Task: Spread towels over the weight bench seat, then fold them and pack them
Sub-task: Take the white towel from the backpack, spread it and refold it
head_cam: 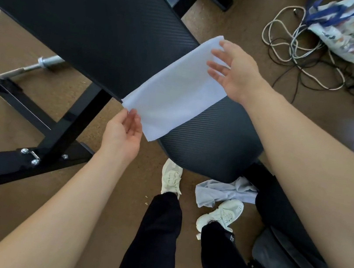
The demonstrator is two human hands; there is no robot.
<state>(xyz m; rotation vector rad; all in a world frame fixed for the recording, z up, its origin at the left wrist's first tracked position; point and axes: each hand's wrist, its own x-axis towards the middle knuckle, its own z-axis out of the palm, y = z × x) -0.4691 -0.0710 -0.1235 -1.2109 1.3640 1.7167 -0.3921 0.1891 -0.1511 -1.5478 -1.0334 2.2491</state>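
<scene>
Black bench [85, 17] bears a smooth white towel [177, 92]; left hand [123, 132], right hand [235, 73]: grip wide.

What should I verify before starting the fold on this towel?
1. White towel lying flat: ok.
2. Seat pad covered: not ok, mostly bare.
3. Left hand pinching the near corner: not ok, fingers relaxed.
4. Right hand gripping the far end: not ok, open.
5. Crumpled towel off the floor: not ok, it lies by the shoes.
6. Dark bag open for packing: cannot tell.
</scene>
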